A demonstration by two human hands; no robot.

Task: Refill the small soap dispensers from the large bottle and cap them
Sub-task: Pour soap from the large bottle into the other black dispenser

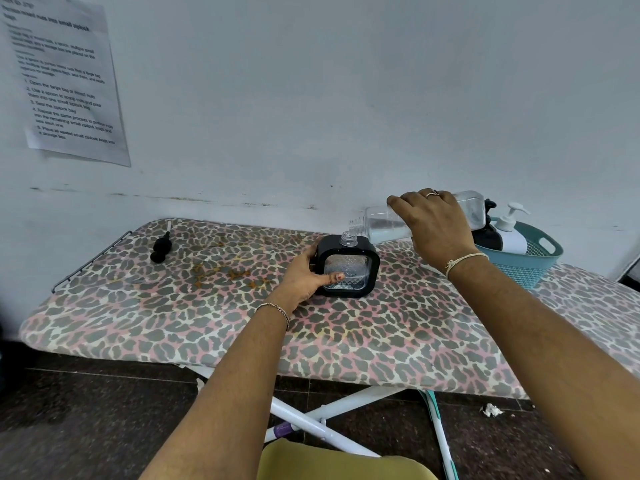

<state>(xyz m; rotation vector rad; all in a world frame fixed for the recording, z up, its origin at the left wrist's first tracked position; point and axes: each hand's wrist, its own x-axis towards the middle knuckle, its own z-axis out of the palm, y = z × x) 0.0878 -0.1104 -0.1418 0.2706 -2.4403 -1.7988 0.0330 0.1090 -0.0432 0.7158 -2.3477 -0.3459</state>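
Note:
A small square dispenser point(360, 251) with a black frame and clear patterned front stands upright on the leopard-print board point(214, 320), its neck uncapped. My left hand point(306, 277) grips its left side, thumb across the front. My right hand point(433, 225) holds a large clear bottle point(379, 225) tipped almost horizontal, its open threaded mouth just above and right of the dispenser's neck. Clear liquid lies along the bottle's lower side. A black pump cap point(161, 247) lies on the board at the far left.
A teal basket point(540, 261) at the right end holds a white pump bottle point(512, 233) and a black dispenser point(486, 237). The wall stands right behind the board, with a printed sheet point(65, 81) taped at the upper left. White board legs point(311, 420) cross below.

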